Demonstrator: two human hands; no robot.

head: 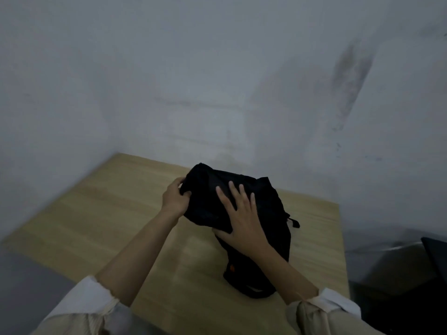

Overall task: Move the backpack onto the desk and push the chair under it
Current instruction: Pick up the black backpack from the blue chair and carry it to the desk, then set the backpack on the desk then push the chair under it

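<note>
A black backpack (261, 197) stands on the light wooden desk (101, 213), towards its right side and close to the wall. My left hand (175, 198) grips the upper left corner of the backpack, fingers pinched on the fabric. My right hand (242, 218) lies spread flat on the front of the bag, thumb hooked under a fold. A small orange mark shows low on the bag. No chair is clearly in view.
The desk fits into a corner of grey-white walls (217, 68) at the back and left. A dark object (435, 257) shows at the right edge past the desk, above a dim floor area. Bare desk surface lies left of the bag.
</note>
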